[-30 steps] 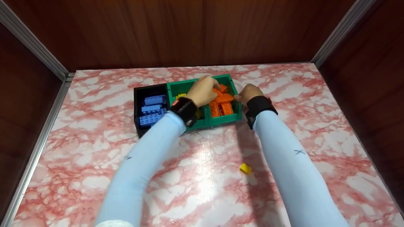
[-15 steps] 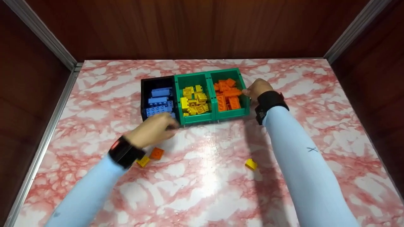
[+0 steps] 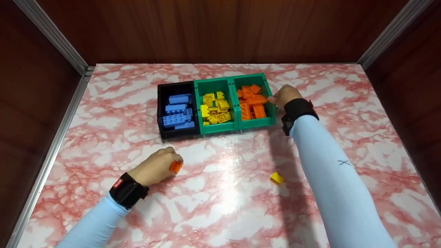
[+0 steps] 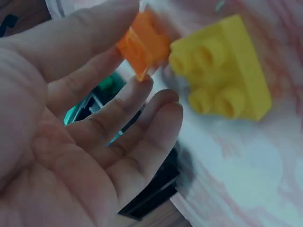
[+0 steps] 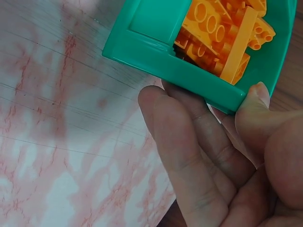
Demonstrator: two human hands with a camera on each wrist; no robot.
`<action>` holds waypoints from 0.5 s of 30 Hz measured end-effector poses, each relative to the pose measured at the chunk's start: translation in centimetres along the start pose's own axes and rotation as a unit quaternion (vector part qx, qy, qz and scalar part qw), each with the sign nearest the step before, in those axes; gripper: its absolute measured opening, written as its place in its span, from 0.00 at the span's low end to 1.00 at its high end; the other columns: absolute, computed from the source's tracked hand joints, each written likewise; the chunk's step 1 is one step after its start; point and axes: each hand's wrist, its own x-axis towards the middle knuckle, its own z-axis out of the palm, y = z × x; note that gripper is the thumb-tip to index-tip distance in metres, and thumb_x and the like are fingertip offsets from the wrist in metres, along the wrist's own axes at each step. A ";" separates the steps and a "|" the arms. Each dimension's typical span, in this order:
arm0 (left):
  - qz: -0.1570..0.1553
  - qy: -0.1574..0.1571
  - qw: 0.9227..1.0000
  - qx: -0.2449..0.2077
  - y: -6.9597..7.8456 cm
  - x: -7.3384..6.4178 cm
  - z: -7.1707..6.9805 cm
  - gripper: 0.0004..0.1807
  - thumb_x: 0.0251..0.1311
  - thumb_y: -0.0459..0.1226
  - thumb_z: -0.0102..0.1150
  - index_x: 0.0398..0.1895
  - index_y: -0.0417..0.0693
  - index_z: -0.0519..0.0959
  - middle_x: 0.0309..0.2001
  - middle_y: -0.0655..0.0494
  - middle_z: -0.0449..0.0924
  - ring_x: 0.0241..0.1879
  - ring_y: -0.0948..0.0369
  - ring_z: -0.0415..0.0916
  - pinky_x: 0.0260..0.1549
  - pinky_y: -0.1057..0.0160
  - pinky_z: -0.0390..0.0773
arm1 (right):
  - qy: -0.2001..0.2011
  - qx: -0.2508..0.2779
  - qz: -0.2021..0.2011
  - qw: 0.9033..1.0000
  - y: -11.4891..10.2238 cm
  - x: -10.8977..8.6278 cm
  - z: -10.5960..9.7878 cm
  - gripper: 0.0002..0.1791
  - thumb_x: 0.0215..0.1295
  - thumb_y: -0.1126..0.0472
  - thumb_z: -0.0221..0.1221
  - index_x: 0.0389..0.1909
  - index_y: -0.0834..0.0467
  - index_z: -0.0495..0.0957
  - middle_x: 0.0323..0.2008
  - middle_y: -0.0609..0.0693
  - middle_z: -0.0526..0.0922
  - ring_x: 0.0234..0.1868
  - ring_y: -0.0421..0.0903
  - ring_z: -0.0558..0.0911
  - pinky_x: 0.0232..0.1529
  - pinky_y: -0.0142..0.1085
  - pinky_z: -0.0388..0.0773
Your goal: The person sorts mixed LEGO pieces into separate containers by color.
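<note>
Over the left part of the table, my left hand (image 3: pixel 155 168) pinches an orange brick (image 3: pixel 176 167) between thumb and fingers. Close by the fingertips in the left wrist view is a yellow brick (image 4: pixel 227 71), which the hand hides from the head view. My right hand (image 3: pixel 286 97) grips the right wall of the green bin (image 3: pixel 257 122). In the right wrist view the thumb lies over the bin's rim (image 5: pixel 189 79) and the fingers are outside, below it. Orange bricks (image 3: pixel 253 100) fill much of this bin.
A second green bin (image 3: pixel 217 129) with yellow bricks (image 3: pixel 215 110) stands in the middle of the row. At its left is a black bin (image 3: pixel 181 133) with blue bricks (image 3: pixel 174 119). One yellow brick (image 3: pixel 276 178) lies on the table at the front right. Wooden walls (image 3: pixel 220 31) enclose the back and sides.
My left hand has moved from over the green bins down to the left front and taken hold of the orange brick from the table. The right hand has stayed at the bin's wall.
</note>
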 end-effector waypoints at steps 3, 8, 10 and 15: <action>0.019 0.005 1.000 0.013 0.1 0.4 0.3 0.17 0.49 0.30 0.73 0.44 0.43 0.83 0.38 0.50 0.75 0.39 0.53 0.73 0.43 0.54 0.77 | 0.004 0.000 -0.006 1.000 0.0 0.0 0.1 0.25 0.76 0.51 0.53 0.61 0.67 0.76 0.54 0.66 0.79 0.36 0.56 0.85 0.39 0.45 0.85; 0.064 0.015 0.998 0.022 0.9 1.5 0.2 0.11 0.49 0.30 0.73 0.37 0.42 0.83 0.32 0.53 0.74 0.33 0.58 0.70 0.35 0.58 0.75 | 0.006 0.006 -0.009 1.000 0.0 -0.2 0.1 0.25 0.76 0.52 0.53 0.61 0.68 0.75 0.55 0.66 0.78 0.44 0.60 0.83 0.48 0.49 0.82; 0.078 0.019 0.996 0.025 1.5 2.1 0.0 0.09 0.50 0.31 0.72 0.34 0.43 0.82 0.30 0.53 0.73 0.31 0.58 0.69 0.33 0.59 0.73 | 0.008 0.003 -0.010 1.000 0.0 -0.3 0.1 0.25 0.76 0.52 0.53 0.61 0.68 0.75 0.56 0.66 0.77 0.47 0.60 0.82 0.50 0.49 0.81; 0.110 0.048 0.992 0.038 3.9 4.2 -1.0 0.10 0.56 0.35 0.71 0.40 0.42 0.83 0.36 0.51 0.77 0.37 0.55 0.72 0.38 0.58 0.75 | 0.011 -0.004 -0.016 1.000 -0.2 -0.6 0.0 0.25 0.76 0.52 0.53 0.61 0.68 0.75 0.56 0.66 0.77 0.48 0.61 0.82 0.51 0.50 0.80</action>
